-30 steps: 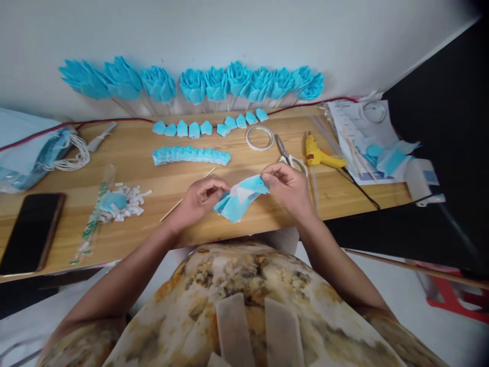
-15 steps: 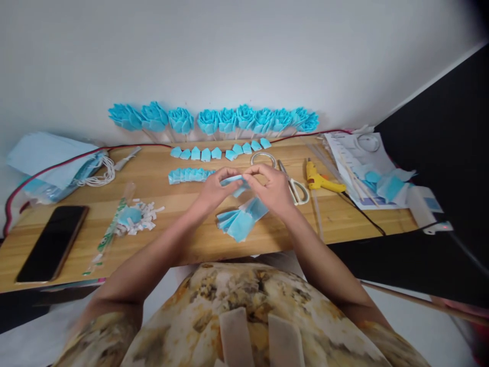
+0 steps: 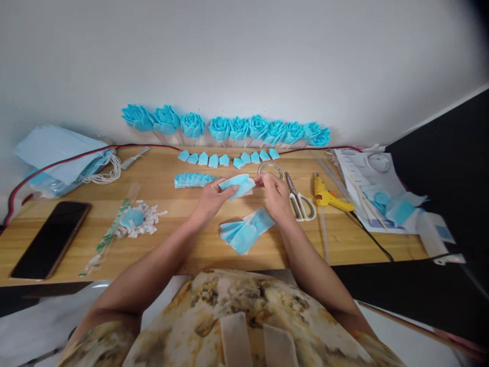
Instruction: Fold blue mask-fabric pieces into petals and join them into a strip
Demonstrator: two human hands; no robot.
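A folded light-blue fabric piece is pinched between the thumb and fingers of my left hand. Its layers spread a little at the right end, where a white inner side shows. My right hand is closed, with its fingertips drawn together at that end; whatever they pinch is too small to make out. Just below my hands, a fanned stack of blue fabric strips lies on the wooden table. To the left of my left hand is an overlapping row of folded blue petals.
Blue fabric roses lean along the wall, with small pointed petals in front. Scissors, a ring and a yellow glue gun lie to the right. A phone, white scraps and bagged masks are leftward.
Both hands were pinching the fabric piece together. Now my left hand holds it out flatter and more open to view, and my right hand has shifted to its right end. The view has shifted slightly.
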